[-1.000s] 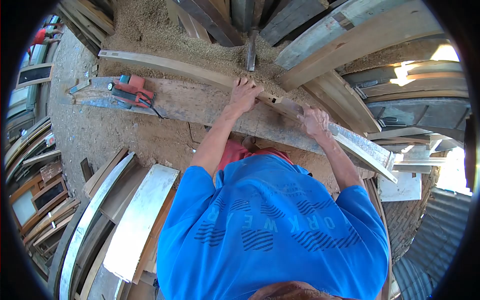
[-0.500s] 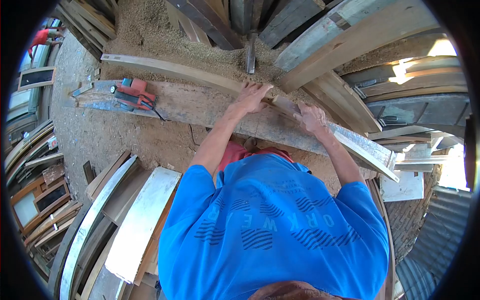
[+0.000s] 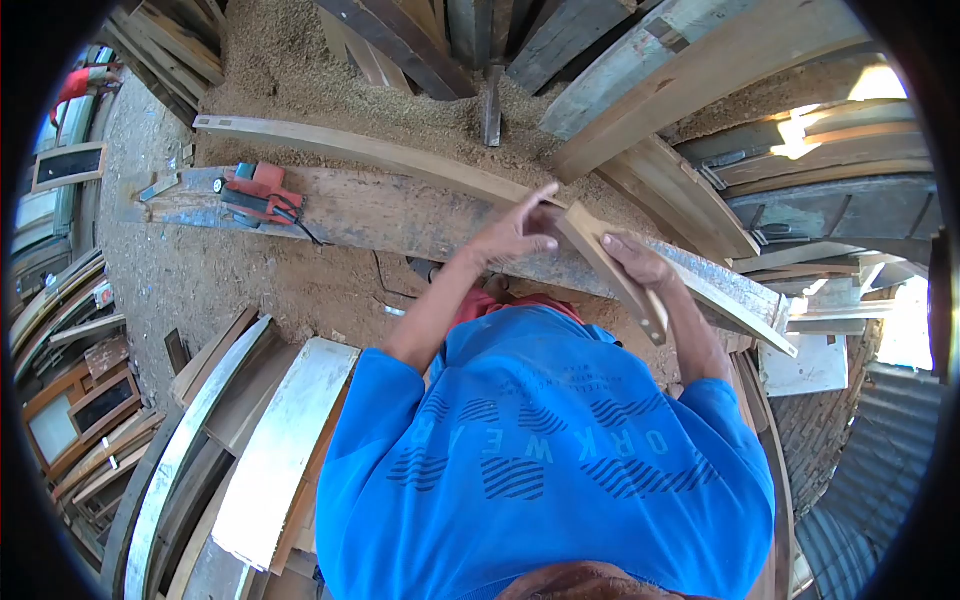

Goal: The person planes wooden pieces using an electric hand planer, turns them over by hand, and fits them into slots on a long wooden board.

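Observation:
My right hand [image 3: 640, 264] grips a short wooden board [image 3: 598, 254] by its side, thumb on top. The board is tilted, its lower end with a small hole pointing toward my body. Just left of its upper end is my left hand [image 3: 512, 236], fingers apart and holding nothing. Whether a fingertip touches the board I cannot tell. Beneath both hands lies a worn bench plank [image 3: 400, 208]. Along its far edge runs a long wooden strip [image 3: 350, 147], partly hidden by my hands.
A red and teal power planer [image 3: 262, 194] sits on the bench's left part, its cord hanging off. Sawdust [image 3: 290, 75] covers the ground beyond. Timber [image 3: 700, 80] leans at the upper right. A white board [image 3: 288, 450] lies lower left. Another person's red sleeve [image 3: 70, 90] shows far left.
The short board has been raised off the long strip and turned so one end points toward my body. My left hand has come off the wood and opened.

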Demonstrator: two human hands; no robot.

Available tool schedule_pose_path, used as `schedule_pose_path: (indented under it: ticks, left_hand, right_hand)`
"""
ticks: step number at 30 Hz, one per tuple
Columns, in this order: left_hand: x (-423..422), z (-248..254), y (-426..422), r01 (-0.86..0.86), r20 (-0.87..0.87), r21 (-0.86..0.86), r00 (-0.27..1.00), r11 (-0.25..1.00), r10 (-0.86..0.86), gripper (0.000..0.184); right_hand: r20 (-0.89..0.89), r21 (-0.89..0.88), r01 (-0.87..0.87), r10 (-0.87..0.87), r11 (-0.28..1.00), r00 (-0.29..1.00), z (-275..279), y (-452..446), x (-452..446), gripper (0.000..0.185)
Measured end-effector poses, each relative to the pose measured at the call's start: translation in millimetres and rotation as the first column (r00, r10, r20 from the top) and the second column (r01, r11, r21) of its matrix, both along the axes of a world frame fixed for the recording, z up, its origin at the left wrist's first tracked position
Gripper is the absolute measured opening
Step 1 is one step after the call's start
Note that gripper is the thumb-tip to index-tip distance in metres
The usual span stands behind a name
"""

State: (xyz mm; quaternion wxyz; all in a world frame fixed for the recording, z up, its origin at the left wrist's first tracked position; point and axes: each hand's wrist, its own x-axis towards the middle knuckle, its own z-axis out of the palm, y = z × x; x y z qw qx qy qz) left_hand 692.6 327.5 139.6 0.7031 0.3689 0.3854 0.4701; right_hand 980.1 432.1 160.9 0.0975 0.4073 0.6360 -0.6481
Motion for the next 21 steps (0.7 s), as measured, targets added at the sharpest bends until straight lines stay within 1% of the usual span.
schedule_pose_path:
  ticks: [1, 2, 3, 5, 6, 7, 8, 10, 11, 12, 13, 14, 15, 18, 20, 21]
  left_hand:
    - [19.6, -14.4, -8.4, -0.017, 0.266, -0.016, 0.964, 1.000, 0.020, 0.082]
    - [36.7, -27.1, -14.3, -0.029, 0.513, -0.033, 0.857, 0.999, 0.042, 0.077]
    - [49.8, -35.8, -18.4, -0.065, 0.512, -0.058, 0.855, 0.996, 0.086, 0.072]
    - [72.0, -45.7, -24.9, -0.131, 0.512, -0.110, 0.842, 0.985, 0.170, 0.061]
    - [77.1, -33.2, -25.3, -0.229, 0.512, -0.177, 0.809, 0.957, 0.288, 0.050]
    - [78.4, -41.0, -23.6, -0.272, 0.437, -0.222, 0.831, 0.936, 0.345, 0.049]
    - [78.8, -51.8, -22.4, -0.315, 0.358, -0.266, 0.845, 0.911, 0.397, 0.048]
    - [71.0, -44.4, -18.6, -0.382, 0.190, -0.337, 0.867, 0.860, 0.460, 0.043]
    - [64.7, -40.5, -16.5, -0.404, 0.104, -0.364, 0.878, 0.839, 0.468, 0.040]
    - [59.2, -33.5, -13.6, -0.427, 0.018, -0.387, 0.883, 0.817, 0.470, 0.036]
    - [62.4, -35.1, -12.4, -0.450, 0.019, -0.367, 0.871, 0.814, 0.491, 0.036]
    - [69.8, -35.8, -9.9, -0.470, 0.022, -0.348, 0.861, 0.811, 0.508, 0.037]
    - [73.4, -33.7, -7.5, -0.493, 0.026, -0.326, 0.848, 0.807, 0.529, 0.037]
    - [75.4, -29.5, -11.7, -0.542, 0.207, -0.466, 0.702, 0.699, 0.682, 0.037]
    - [66.1, -51.3, -27.1, -0.514, -0.055, -0.392, 0.841, 0.763, 0.538, 0.033]
    - [62.1, -65.5, -33.7, -0.483, -0.187, -0.357, 0.875, 0.799, 0.446, 0.032]
  right_hand:
    - [-0.046, -0.213, 0.092, -0.104, 0.973, 0.994, -7.8, -9.9, 3.6, 0.076]
    - [-0.009, -0.364, 0.108, -0.119, 0.925, 0.993, -3.0, -15.1, 0.8, 0.079]
    - [0.035, -0.506, 0.128, -0.129, 0.853, 0.991, 5.2, -21.6, -5.1, 0.081]
    - [0.028, -0.693, 0.181, -0.224, 0.698, 0.974, 9.2, -34.8, -6.2, 0.086]
    - [-0.016, -0.749, 0.196, -0.313, 0.633, 0.950, 8.8, -40.5, -6.2, 0.089]
    - [-0.054, -0.801, 0.201, -0.402, 0.564, 0.914, 8.2, -42.4, -7.8, 0.091]
    - [-0.133, -0.680, 0.209, -0.398, 0.702, 0.908, 9.0, -40.1, -7.8, 0.099]
    - [-0.255, -0.556, 0.196, -0.391, 0.807, 0.885, 16.8, -29.6, -4.7, 0.095]
    - [-0.196, -0.283, 0.147, -0.207, 0.948, 0.959, 14.6, -17.3, -2.1, 0.084]
    - [-0.055, -0.011, 0.038, -0.038, 0.999, 0.998, 12.4, -4.8, 0.4, 0.073]
    - [0.060, 0.155, -0.039, 0.029, 0.987, 0.998, 22.4, -4.6, -12.0, 0.065]
    - [0.185, 0.306, -0.129, 0.074, 0.943, 0.980, 34.2, -7.2, -24.4, 0.057]
    - [0.312, 0.438, -0.236, 0.099, 0.867, 0.945, 42.7, -6.8, -33.4, 0.050]
    - [0.313, 0.711, -0.283, 0.071, 0.644, 0.947, 34.6, 5.2, -39.0, 0.041]
    - [0.426, 0.668, -0.378, 0.088, 0.641, 0.900, 40.7, 12.2, -49.3, 0.037]
    - [0.482, 0.646, -0.422, 0.089, 0.636, 0.872, 45.7, 16.5, -54.4, 0.035]
